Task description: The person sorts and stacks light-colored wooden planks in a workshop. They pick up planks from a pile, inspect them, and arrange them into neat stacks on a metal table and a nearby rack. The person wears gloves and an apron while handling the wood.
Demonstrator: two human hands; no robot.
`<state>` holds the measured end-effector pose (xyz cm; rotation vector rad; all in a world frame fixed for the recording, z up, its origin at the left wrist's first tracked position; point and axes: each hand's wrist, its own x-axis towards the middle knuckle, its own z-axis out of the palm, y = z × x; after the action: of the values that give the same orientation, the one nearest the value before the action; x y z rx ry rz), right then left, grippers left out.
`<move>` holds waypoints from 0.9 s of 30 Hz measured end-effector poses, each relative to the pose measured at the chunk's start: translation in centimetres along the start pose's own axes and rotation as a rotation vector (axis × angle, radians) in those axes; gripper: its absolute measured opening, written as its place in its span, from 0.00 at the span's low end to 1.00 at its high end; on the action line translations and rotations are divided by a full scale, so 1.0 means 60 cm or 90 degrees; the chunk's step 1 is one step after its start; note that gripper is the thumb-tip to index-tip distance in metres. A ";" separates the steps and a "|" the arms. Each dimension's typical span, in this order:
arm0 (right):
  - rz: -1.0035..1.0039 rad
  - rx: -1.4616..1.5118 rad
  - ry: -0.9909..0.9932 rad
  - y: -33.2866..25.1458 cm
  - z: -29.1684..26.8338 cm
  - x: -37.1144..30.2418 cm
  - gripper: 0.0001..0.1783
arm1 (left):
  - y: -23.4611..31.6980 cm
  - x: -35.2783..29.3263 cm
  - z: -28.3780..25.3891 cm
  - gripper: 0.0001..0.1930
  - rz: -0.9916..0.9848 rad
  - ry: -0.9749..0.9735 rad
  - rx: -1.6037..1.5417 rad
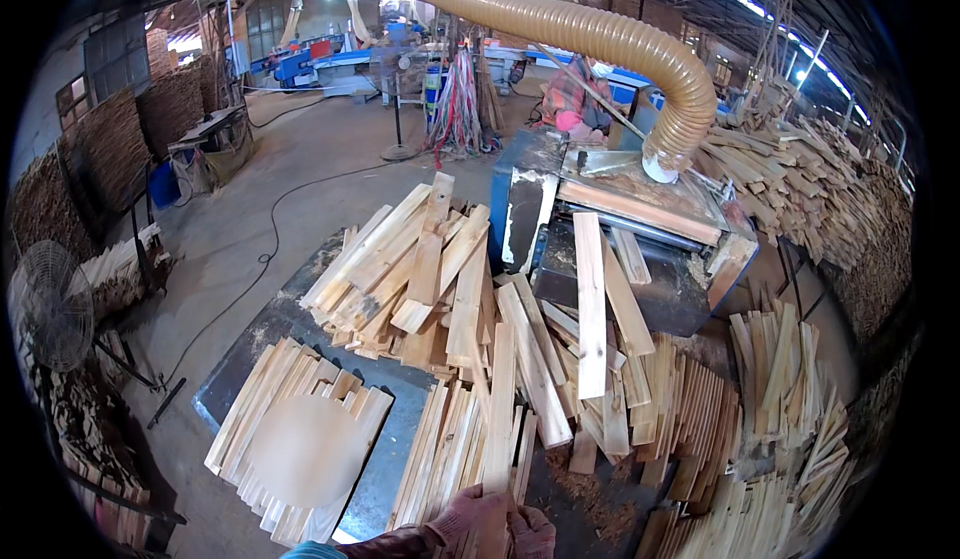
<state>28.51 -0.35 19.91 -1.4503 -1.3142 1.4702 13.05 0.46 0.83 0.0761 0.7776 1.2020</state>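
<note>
Holding a board (501, 409) by its near end, I have my left hand (464, 515) on its left edge and my right hand (532, 533) on its right, so it runs between them and points away from me. Both hands are closed on the wood, the left a little farther along it than the right; I cannot tell how the fingers sit underneath. The board's far end reaches over the loose pile (385, 264), though whether it touches I cannot tell.

Just left of the board, near my left hand, a row (432, 459) of lengths lies side by side. Farther left, on the blue-grey table (395, 399), is a stack (250, 414) partly hidden by a blurred disc. Shavings (600, 504) lie right of my right hand. Beyond the wood stands a machine (640, 209) with a ribbed yellow hose (580, 29), and several boards lean at its front.
</note>
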 end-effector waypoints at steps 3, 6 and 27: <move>0.008 0.004 0.033 0.017 -0.026 -0.007 0.13 | 0.096 -0.077 0.064 0.15 0.152 0.108 0.374; 0.071 0.067 0.052 0.027 -0.044 -0.030 0.13 | 0.245 -0.131 0.072 0.06 0.422 0.245 0.428; -0.497 0.106 -0.187 -0.391 0.196 0.422 0.32 | 0.384 -0.063 0.085 0.26 0.265 0.121 0.038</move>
<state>9.13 27.43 33.38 -0.5045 -1.6313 1.2267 -3.11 7.96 16.80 0.1809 0.9952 1.5961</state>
